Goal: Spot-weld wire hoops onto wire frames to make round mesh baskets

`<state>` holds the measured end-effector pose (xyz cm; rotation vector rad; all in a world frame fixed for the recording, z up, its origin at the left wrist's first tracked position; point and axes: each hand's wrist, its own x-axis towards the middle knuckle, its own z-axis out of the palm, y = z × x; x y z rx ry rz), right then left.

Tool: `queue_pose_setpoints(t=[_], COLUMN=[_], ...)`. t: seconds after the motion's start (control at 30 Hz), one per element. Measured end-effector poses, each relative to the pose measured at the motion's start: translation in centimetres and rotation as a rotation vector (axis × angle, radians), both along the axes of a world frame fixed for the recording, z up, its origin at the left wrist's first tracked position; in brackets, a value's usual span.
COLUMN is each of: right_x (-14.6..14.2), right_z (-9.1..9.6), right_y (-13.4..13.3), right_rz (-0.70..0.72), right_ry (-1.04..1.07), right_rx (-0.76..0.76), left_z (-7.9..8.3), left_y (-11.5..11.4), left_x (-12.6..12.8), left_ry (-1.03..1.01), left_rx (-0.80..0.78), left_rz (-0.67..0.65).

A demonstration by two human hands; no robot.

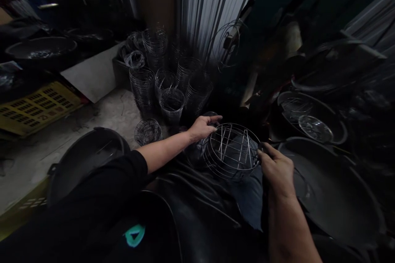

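Note:
Over my lap, a round wire basket (230, 150) with a grid across its top is held tilted. My right hand (277, 168) is closed on the right side of its rim, thumb and fingers pinching the wire. My left hand (203, 127) is at the basket's upper left edge, its fingers stretched out and apart; whether the thumb touches the rim is unclear. Just beyond it stand tall stacks of wire rings or baskets (197, 92). A smaller wire piece (148, 131) lies on the floor left of my left forearm.
A black tub (120, 141) is at the left. At the right are a large dark basin (336, 189) and another basin (338, 125) with wire pieces. A yellow crate (40, 109) stands far left. Wire loops (228, 37) hang by the corrugated wall (210, 4).

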<state>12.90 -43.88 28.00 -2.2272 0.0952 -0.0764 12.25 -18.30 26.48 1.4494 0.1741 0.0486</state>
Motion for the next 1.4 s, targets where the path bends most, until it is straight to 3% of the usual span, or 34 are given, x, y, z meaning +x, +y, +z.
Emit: queue_pose_setpoints(t=[0.23,0.4,0.53,0.83,1.03,1.17,1.3,1.4], right_x=[-0.7,-1.3,-1.8,-2.8,-3.1,-4.5,-7.0,-8.2], right_z=[0.9,0.2,-0.1,-0.3,-0.7,-1.6,-1.7,-1.4], right_y=[0.6,-0.1,-0.2,0.3,0.8,1.0,1.7,2.0], right_rz=[-0.044,-0.013,0.009,-0.178,-0.183,-0.158,0.014,0.196], right_ry=[-0.027,-0.013,0.013,0.250,0.200,0.089,-0.173,-0.221], right_rx=[-0.163,-0.133,0.041,0.588,0.597,0.577,0.374,0.279], left_z=[0.8,0.3,-0.3,-0.6,-1.1,-0.6,1.4,3.2], left_y=[-0.3,-0.3,-0.2,-0.1,0.8,1.8,2.2,2.4], left_x=[1.2,0.9,0.2,0.6,0.8,0.7,0.7,1.0], left_ry=[0.018,0.064,0.100,0.167,0.249,0.308,0.354,0.384], left_rx=[-0.088,-0.161,-0.203,-0.230,-0.164,-0.117,-0.047,0.101], left_rz=[-0.001,-0.017,0.007,0.023,0.015,-0.065,-0.210,-0.349])
